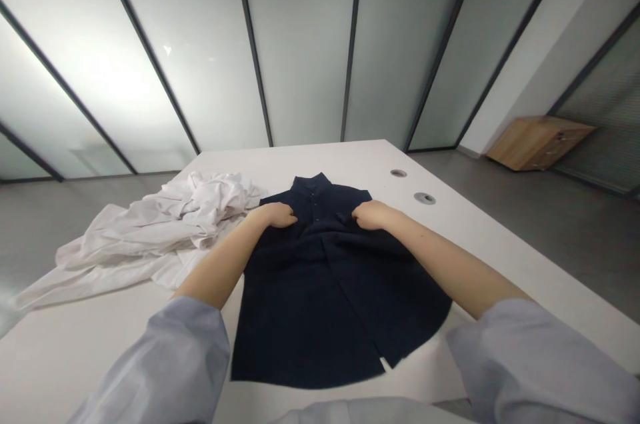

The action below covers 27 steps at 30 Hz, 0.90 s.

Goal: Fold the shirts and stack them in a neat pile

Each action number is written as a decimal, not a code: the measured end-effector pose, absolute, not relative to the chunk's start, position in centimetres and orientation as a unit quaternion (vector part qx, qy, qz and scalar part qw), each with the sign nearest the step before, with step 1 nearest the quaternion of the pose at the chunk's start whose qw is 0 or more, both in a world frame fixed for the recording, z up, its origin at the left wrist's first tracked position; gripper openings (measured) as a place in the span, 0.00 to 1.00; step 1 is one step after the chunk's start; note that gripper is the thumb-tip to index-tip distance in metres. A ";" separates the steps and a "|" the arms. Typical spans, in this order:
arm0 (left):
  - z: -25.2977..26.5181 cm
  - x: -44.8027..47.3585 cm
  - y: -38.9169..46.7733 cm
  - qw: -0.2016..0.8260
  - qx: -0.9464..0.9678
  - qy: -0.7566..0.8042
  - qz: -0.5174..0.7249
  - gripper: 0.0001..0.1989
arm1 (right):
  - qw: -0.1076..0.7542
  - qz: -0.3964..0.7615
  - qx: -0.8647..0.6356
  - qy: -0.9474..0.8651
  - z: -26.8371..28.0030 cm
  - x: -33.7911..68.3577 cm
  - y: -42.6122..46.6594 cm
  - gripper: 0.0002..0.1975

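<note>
A dark navy shirt (pixel 310 304) lies front up on the white table (pixel 350 157), its stand collar pointing away from me and its hem towards me. No sleeves show at its sides. My left hand (pixel 280 215) is closed on the cloth at the left chest, fingers curled under. On the opposite side of the button placket, my right hand (pixel 370 215) pinches the cloth at the right chest. Wrinkles run across the front between both hands. Near the hem the front edges part slightly, showing a small white sliver.
A heap of crumpled white garments (pixel 190 211) lies on the table's left side, partly over its edge. Two round cable grommets (pixel 425 199) sit in the tabletop at the right. Frosted glass panels (pixel 305 44) stand behind the table. A wooden drawer cabinet (pixel 540 142) is at the far right.
</note>
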<state>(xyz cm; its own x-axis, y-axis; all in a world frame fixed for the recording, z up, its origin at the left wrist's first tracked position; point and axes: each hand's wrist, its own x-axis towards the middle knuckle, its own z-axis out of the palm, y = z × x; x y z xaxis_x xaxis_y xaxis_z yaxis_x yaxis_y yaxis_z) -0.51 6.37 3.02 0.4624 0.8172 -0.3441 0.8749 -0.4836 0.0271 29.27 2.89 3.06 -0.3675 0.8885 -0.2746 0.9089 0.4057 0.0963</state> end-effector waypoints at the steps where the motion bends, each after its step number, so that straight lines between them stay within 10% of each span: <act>1: 3.3 -0.3 6.6 0.124 0.846 0.498 -0.142 0.20 | 0.142 -0.045 0.539 0.829 3.4 29.2 2.9 0.18; 9: 1.7 0.2 10.2 0.033 0.752 0.655 0.067 0.22 | -0.026 -0.030 0.606 0.795 3.3 28.7 8.8 0.23; 27: 1.3 2.2 12.5 0.037 0.718 0.685 0.122 0.17 | -0.133 0.053 0.681 0.718 0.7 27.4 11.5 0.19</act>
